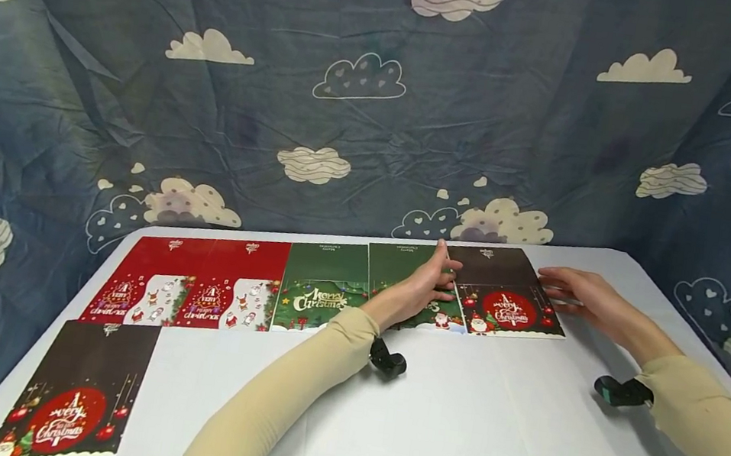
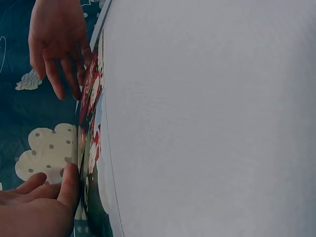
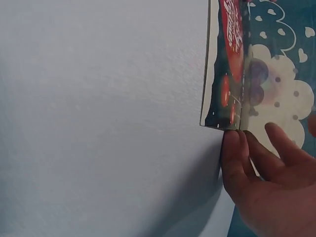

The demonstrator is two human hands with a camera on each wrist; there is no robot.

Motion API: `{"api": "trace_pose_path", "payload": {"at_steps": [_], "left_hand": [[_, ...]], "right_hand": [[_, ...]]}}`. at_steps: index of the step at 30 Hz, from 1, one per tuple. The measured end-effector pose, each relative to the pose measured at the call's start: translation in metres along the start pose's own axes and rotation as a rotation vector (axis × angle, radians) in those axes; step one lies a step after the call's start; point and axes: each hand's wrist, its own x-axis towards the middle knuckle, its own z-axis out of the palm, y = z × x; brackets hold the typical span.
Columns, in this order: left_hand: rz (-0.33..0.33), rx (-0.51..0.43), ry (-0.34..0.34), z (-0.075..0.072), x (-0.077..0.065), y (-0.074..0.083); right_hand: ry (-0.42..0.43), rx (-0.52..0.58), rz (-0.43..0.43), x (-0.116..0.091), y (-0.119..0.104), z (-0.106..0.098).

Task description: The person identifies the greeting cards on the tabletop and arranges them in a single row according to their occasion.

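In the head view, a dark brown Christmas card [image 1: 509, 308] with a red circle lies unfolded at the right end of a row. My right hand [image 1: 581, 295] is at its right side; in the right wrist view its fingertips [image 3: 234, 143] touch the card's edge [image 3: 227, 98]. My left hand [image 1: 419, 281] is over the seam between that card and a green Merry Christmas card [image 1: 395, 263], fingers extended and thumb up. It partly covers the green card. Neither hand grips anything.
Left along the row lie another green card [image 1: 326, 260] and two red cards [image 1: 179, 246] [image 1: 251, 255]. A second brown card [image 1: 106, 356] lies at the front left of the white table [image 1: 437, 422]. A cloud-patterned cloth [image 1: 350, 133] hangs behind.
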Motion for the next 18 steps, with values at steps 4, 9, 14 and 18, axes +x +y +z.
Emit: {"api": "trace_pose_path", "payload": {"at_steps": [4, 9, 14, 18], "left_hand": [[0.022, 0.039, 0.017, -0.006, -0.005, 0.001], [0.087, 0.125, 0.048, -0.029, -0.016, 0.008], [0.136, 0.141, 0.074, -0.057, -0.031, 0.017], [0.132, 0.150, 0.055, -0.074, -0.043, 0.020]], "right_hand": [[0.033, 0.005, -0.007, 0.002, 0.008, 0.000], [0.185, -0.042, -0.074, 0.007, 0.035, -0.008], [0.208, -0.057, -0.160, -0.009, 0.030, -0.004], [0.184, -0.113, -0.218, -0.032, -0.001, 0.019]]}}
